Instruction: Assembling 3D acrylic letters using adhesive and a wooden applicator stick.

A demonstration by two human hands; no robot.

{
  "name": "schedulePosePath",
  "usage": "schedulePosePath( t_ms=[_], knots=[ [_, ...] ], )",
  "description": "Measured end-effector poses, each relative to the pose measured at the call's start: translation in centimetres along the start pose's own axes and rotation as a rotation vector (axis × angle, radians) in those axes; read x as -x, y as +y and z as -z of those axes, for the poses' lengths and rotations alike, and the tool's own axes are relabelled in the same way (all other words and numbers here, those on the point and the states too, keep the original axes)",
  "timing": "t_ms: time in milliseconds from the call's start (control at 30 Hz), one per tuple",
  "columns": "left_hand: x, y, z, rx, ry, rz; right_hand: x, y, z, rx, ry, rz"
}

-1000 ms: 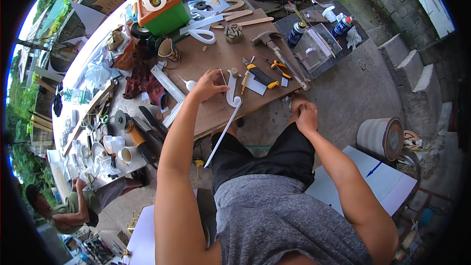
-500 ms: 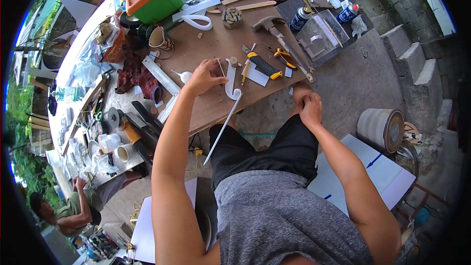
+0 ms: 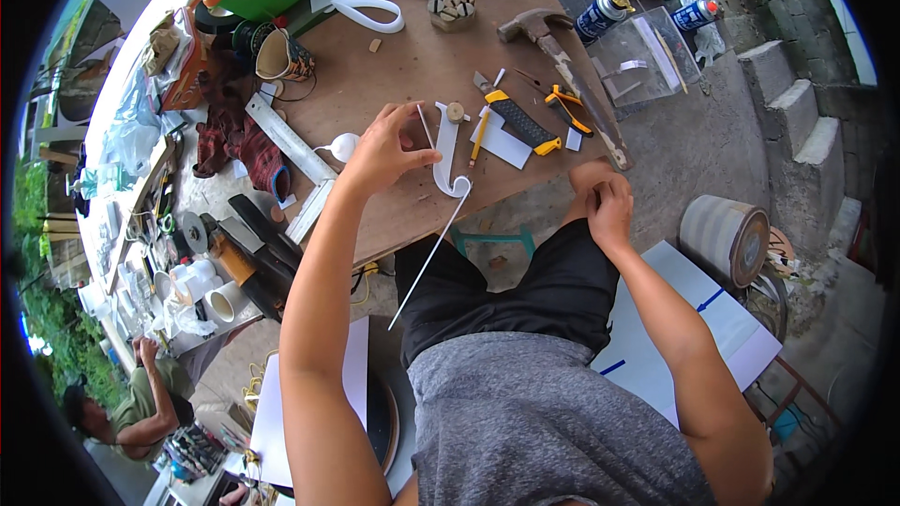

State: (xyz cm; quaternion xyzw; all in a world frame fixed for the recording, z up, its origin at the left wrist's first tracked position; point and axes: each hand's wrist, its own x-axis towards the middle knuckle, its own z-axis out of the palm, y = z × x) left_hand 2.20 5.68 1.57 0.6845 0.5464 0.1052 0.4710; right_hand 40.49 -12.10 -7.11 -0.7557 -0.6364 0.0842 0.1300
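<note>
My left hand (image 3: 382,150) is over the front of the table, its thumb and forefinger bent around the upper end of a thin white strip (image 3: 426,126). Right beside it lies a white hook-shaped piece (image 3: 445,159). The strip's long tail (image 3: 424,267) sticks out past the table edge, above my lap. A small round wooden block (image 3: 456,112) rests at the top of the hook-shaped piece. On my bare knee sits my right hand (image 3: 609,210), fingers curled in, no object visible in it. A white round squeeze bottle (image 3: 344,147) stands behind my left wrist.
Right of the piece lie a pencil (image 3: 479,139), a utility knife (image 3: 520,117), pliers (image 3: 568,111) and a claw hammer (image 3: 558,66). Spray cans (image 3: 601,17) stand on the far right. A metal square (image 3: 286,139) and an angle grinder (image 3: 234,258) are at left; another person (image 3: 155,403) is farther off.
The view has shifted closer to the table, so the tabletop items look larger. Both hands hold nearly the same places, left at the strip and right on the knee.
</note>
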Motion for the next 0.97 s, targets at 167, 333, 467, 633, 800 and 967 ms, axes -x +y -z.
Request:
schedulePosePath(
  t_ms=[167,333,467,633,800,967],
  knots=[
    [0.11,0.17,-0.16,0.021,0.0,0.013,-0.35,0.08,0.11,0.019,-0.009,0.005],
    [0.34,0.35,0.02,0.033,-0.001,0.032,-0.64,-0.21,0.21,0.044,-0.016,0.021],
    [0.25,0.43,-0.1,0.034,0.002,0.026,-0.52,0.12,0.03,0.031,-0.021,0.01],
    [0.17,0.47,0.0,0.029,0.008,0.028,-0.8,-0.01,0.05,0.027,-0.026,0.016],
    [-0.16,0.57,-0.26,0.047,0.016,0.004,-0.79,0.25,0.39,0.041,-0.025,0.003],
    [-0.15,-0.12,-0.28,0.051,0.007,0.027,-0.36,0.54,-0.32,0.034,-0.046,-0.035]
  ],
)
